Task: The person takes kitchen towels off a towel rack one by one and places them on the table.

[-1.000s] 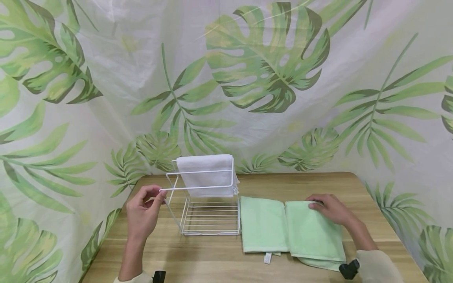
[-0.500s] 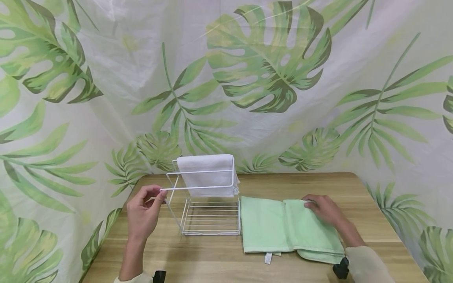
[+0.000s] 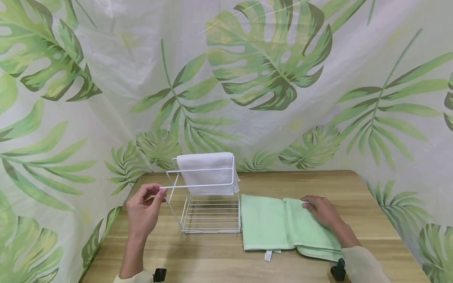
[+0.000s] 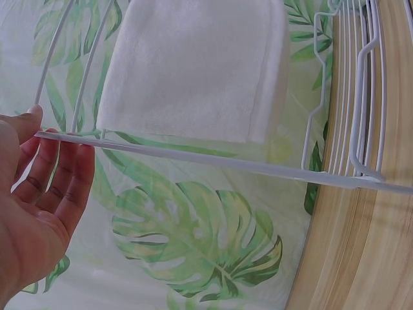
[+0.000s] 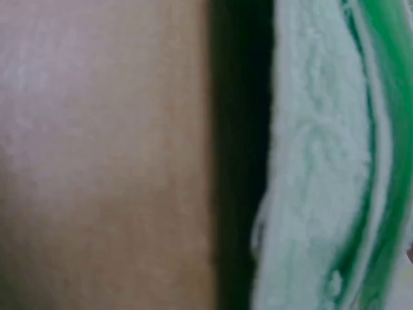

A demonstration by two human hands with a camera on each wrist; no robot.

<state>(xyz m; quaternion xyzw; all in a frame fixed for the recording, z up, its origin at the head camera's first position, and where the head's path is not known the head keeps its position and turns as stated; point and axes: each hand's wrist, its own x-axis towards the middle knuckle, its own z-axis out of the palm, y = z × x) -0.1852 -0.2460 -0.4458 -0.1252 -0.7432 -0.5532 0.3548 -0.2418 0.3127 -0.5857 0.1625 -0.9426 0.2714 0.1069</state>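
Observation:
A white wire rack (image 3: 183,232) stands on the table, left of centre. Over one of its upper rails hangs a folded white towel (image 3: 207,162), also visible in the left wrist view (white towel (image 4: 193,71)). My left hand (image 3: 143,210) pinches the free end of the rack's front rail (image 4: 193,157) between thumb and fingers. To the rack's right lies a folded light green towel (image 3: 263,224), its left edge close against the rack. My right hand (image 3: 323,212) grips that towel's far right edge, with some fingers hidden. Close up, the right wrist view shows the layered green cloth (image 5: 322,155).
The wooden table (image 3: 212,263) ends at a back edge in front of a leaf-patterned curtain (image 3: 247,133). A small white label (image 3: 268,256) sticks out from the green towel's near edge. Several wire bars form the rack's lower shelf (image 3: 214,220).
My right hand has moved slightly left, drawing the green towel's right half with it, so that part now slants and folds up at the middle. My left hand stays on the rail.

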